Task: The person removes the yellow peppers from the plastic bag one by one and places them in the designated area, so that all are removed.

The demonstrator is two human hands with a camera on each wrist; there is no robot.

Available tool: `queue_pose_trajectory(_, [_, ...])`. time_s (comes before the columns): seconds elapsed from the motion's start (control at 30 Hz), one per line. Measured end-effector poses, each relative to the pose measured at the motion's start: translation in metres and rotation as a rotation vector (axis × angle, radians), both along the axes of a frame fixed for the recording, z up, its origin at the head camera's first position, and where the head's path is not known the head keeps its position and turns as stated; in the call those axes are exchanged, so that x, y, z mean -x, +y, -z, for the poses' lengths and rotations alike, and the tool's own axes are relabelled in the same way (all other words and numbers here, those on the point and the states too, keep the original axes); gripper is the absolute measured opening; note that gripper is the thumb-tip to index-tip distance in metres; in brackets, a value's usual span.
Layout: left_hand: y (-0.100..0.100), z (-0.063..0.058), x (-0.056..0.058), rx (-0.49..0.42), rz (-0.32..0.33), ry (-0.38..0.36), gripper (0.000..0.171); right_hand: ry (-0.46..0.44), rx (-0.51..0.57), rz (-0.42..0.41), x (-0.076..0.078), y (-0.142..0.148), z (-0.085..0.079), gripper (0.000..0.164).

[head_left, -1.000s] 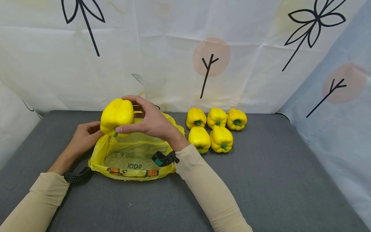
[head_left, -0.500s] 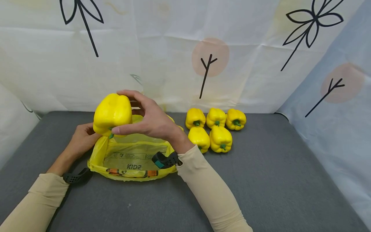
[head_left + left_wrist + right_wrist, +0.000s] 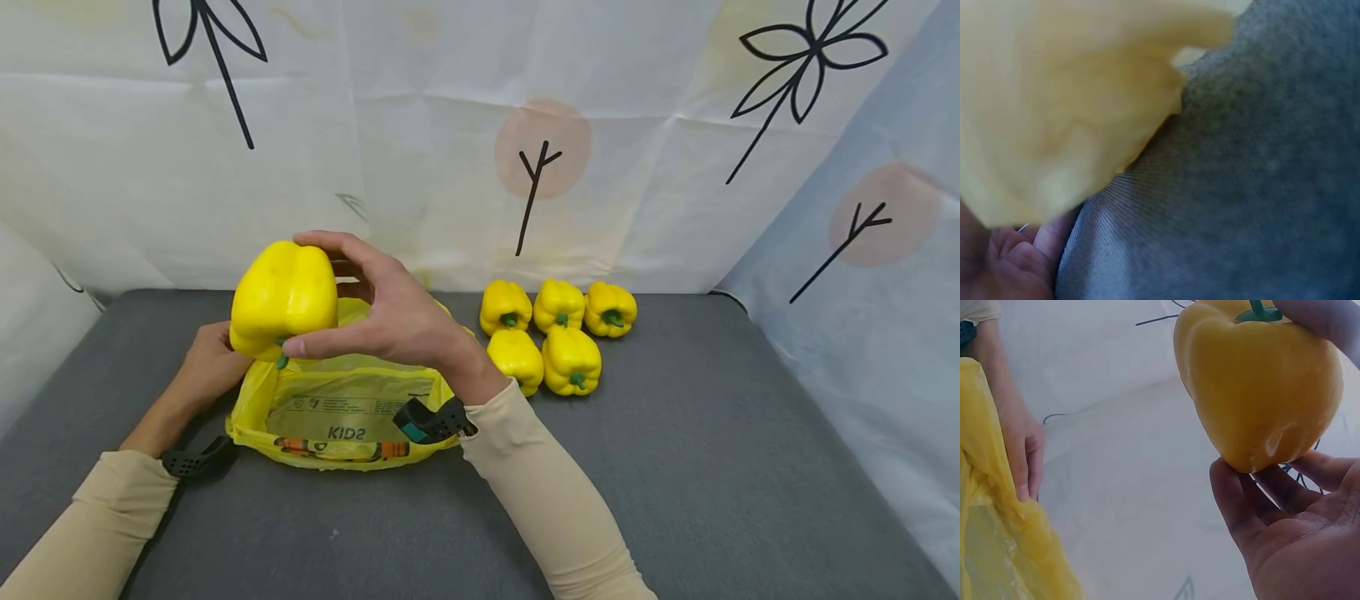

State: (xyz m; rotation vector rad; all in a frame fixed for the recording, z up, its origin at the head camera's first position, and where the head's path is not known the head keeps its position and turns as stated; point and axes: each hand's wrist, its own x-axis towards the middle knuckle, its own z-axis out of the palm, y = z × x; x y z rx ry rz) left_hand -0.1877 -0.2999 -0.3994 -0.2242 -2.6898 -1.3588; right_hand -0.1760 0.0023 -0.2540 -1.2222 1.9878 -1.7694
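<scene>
In the head view a yellow bell pepper (image 3: 283,296) is held up by my right hand (image 3: 397,321), its thumb near the green stem and its fingers on the far side. The right wrist view shows the same bell pepper (image 3: 1260,394) between thumb and fingertips. Below it lies a yellow plastic bag (image 3: 337,417), its mouth spread wide and printing visible inside. My left hand (image 3: 206,367) pinches the bag's left rim; the raised pepper partly hides those fingertips. Yellow plastic of the bag (image 3: 1066,112) fills much of the left wrist view.
Several more yellow bell peppers (image 3: 572,360) sit grouped in two rows on the grey table (image 3: 712,467), right of the bag. A pale printed cloth (image 3: 435,167) hangs behind the table's back edge, with another at the right.
My right hand has carried the bell pepper left and slightly up, out over the bag's left rim. The left hand keeps its hold on the bag, and the grouped peppers stay put.
</scene>
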Motion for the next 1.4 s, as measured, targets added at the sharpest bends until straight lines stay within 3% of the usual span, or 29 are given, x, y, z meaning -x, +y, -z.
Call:
queue_pose_trajectory(0.4, [0.002, 0.001, 0.000, -0.013, 0.017, 0.011, 0.027, 0.041, 0.034, -0.019, 0.001, 0.007, -0.003, 0.084])
queue_pose_trajectory(0.7, [0.001, 0.004, 0.003, -0.042, 0.064, 0.031, 0.044, 0.066, 0.007, -0.022, 0.000, 0.019, -0.003, 0.086])
queue_pose_trajectory(1.4, [0.007, -0.001, 0.001, -0.030, 0.021, -0.011, 0.052, 0.121, -0.017, 0.039, -0.008, 0.065, 0.005, 0.087])
